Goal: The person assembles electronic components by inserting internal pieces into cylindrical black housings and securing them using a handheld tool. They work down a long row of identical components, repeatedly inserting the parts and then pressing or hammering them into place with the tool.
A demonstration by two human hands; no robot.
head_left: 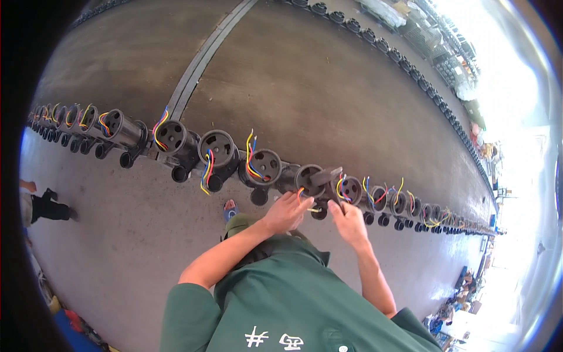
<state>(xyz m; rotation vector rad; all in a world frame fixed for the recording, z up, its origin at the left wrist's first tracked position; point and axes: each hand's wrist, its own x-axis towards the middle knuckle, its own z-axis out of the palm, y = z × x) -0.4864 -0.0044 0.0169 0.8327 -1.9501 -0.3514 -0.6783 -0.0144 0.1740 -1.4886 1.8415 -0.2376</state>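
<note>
In front of me a dark cylindrical pump housing stands in a long row, its round open end facing up. My left hand is closed at its near rim, the fingers pinching the coloured wires that come out of it. A pale wire end shows beside the fingertips. My right hand is closed around the handle of a dark hammer. The hammer's head lies over the opening of this housing; whether it touches the inside cannot be made out.
Similar housings with loose coloured wires, such as one to the left and one to the right, flank it closely. Beyond lies a wide brown surface with another row of black parts. A person's leg shows at far left.
</note>
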